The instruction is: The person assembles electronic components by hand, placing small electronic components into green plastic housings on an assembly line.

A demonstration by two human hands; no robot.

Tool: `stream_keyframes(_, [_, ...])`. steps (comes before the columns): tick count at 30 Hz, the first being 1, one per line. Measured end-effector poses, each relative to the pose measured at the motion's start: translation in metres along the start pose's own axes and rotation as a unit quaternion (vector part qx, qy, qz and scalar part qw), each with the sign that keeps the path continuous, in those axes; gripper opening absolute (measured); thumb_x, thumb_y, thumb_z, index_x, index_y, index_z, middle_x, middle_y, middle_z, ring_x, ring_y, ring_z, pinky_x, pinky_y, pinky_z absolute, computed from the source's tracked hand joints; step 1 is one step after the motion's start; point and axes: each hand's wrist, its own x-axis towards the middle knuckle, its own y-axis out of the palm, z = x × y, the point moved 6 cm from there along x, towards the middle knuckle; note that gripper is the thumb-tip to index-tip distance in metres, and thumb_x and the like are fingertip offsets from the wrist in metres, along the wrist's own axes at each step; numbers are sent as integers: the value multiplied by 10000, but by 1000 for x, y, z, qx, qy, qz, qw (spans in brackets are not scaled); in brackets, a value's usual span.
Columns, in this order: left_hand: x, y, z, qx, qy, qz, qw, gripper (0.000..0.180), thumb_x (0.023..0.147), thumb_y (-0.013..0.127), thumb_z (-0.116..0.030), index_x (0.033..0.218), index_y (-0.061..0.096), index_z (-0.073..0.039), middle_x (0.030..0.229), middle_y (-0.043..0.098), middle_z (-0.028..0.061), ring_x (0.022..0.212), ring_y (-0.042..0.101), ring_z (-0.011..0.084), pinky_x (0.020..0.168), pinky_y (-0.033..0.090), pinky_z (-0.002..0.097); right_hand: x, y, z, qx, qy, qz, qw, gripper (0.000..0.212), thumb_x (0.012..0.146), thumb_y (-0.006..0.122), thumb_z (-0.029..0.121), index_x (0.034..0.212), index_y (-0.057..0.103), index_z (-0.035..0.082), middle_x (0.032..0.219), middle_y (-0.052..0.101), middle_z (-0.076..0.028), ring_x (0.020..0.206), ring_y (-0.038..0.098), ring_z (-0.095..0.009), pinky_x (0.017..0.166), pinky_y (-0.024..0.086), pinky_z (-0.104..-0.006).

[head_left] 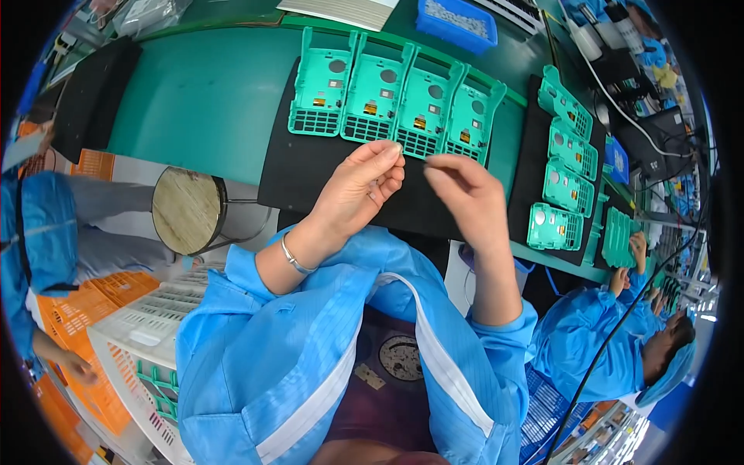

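Observation:
Over the black mat [302, 177], my left hand [358, 184] is closed, with its thumb pressed against the index finger; anything held at the tip is too small to make out. My right hand [471, 198] hovers to its right, apart from it, thumb and forefinger curled together in a pinch and slightly smeared. What it holds, if anything, does not show. Just beyond both hands lies a row of green plastic housings [377, 89], each with a grille at the near end, a round recess and a small orange-and-black patch. Neither hand clearly touches them.
More green housings [568, 186] lie on another black mat at right. A blue bin [457, 25] of small pale parts stands at the back. Left are a round stool [186, 209], a white crate [143, 329] and a person [50, 225]; another person [597, 341] works at right.

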Motion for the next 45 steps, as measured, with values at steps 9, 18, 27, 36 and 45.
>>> stream_keyframes(9, [1,8,16,15,5,-1,1000,119,883,577,-146,970,572,-65,862,580,13,785,560,83,727,468,210,8,8,9,-53,11,-1,999,125,779,658,111,835,635,2,749,624,-49,650,580,-91,598,473,-230])
stream_keyframes(18, [5,8,27,55,-15,11,998,201,906,532,-143,1071,552,-30,932,587,46,837,570,108,782,474,230,16,-10,-11,-71,58,-9,996,143,772,642,134,833,659,6,706,639,-52,645,585,-79,598,469,-228])
stream_keyframes(27, [-2,9,13,85,-5,-6,996,320,924,486,-157,1196,493,11,1029,573,85,951,558,143,868,455,262,71,-55,-49,-144,116,-24,982,178,780,626,164,810,640,-11,657,580,-6,587,504,-56,551,395,-201])
stream_keyframes(36, [-13,-3,-7,102,23,0,995,355,925,487,-137,1248,460,9,993,605,78,876,598,115,780,500,227,46,-43,-29,-265,-6,-23,964,157,773,621,142,870,658,25,764,626,-66,683,580,-156,631,459,-278])
stream_keyframes(45, [-13,0,-1,103,12,-25,994,307,921,479,-106,1202,485,17,1054,591,110,947,586,147,851,481,249,54,-4,-6,-494,-226,14,839,79,740,584,106,736,628,40,743,588,-103,745,591,-264,633,487,-363])
